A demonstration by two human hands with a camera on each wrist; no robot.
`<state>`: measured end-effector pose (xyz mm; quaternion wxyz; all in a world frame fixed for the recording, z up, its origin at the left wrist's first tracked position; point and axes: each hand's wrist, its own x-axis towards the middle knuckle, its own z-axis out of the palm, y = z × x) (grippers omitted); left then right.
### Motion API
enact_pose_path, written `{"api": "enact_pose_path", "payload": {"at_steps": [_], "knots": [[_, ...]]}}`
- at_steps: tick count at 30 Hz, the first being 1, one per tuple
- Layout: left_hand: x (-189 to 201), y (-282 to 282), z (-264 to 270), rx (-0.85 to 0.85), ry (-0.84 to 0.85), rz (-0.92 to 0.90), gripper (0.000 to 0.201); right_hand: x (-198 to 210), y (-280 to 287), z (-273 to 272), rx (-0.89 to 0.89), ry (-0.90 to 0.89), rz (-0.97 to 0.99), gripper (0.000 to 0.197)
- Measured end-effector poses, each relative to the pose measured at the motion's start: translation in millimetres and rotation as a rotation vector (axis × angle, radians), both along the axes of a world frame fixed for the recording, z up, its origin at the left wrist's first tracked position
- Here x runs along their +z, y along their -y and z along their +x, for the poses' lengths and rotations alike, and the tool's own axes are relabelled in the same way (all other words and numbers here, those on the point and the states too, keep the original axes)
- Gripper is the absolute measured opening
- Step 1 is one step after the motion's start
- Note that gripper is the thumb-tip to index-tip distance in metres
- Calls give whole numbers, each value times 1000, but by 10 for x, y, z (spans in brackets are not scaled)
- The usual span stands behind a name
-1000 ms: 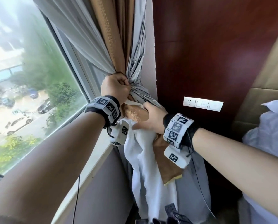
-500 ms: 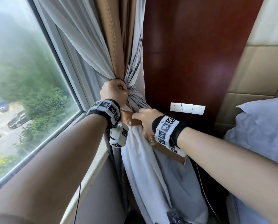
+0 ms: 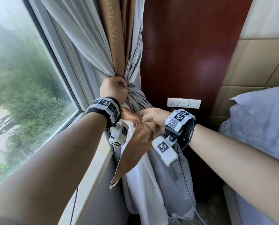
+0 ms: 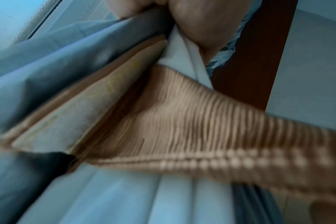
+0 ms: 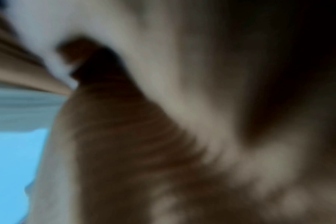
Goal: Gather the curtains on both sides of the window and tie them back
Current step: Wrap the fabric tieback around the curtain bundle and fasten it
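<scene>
- Left hand [image 3: 113, 90] clenches the gathered curtains [image 3: 119, 46] by the window's right edge.
- Right hand [image 3: 153, 118] pinches the brown tieback [image 3: 135, 140]; its end dangles, no knot yet.
- The other side is out of view.

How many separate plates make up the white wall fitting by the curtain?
3, side by side in one row on the dark wood panel: a socket plate on the left, then a middle plate and a right plate. None looks hidden.
</scene>
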<state>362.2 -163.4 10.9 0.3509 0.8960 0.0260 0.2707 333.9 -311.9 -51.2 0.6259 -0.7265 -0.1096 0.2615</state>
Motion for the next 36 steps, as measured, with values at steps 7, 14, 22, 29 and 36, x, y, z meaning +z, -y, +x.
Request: {"api": "enact_pose_path", "payload": {"at_steps": [7, 14, 22, 29, 36], "knots": [[-19, 23, 2, -24, 4, 2, 27, -1, -118, -185, 25, -459, 370, 41], [-22, -53, -16, -38, 13, -7, 23, -80, -252, -233, -11, -495, 415, 61], [-42, -55, -1, -40, -5, -8, 24, -59, -377, -220, -56, -312, 267, 40], [-65, -149, 23, -68, -10, -40, 26, 621, 164, -229, -116, 539, -303, 25], [-106, -104, -39, -62, 55, -140, 26, 1082, 549, -158, -89, 813, -901, 13]]}}
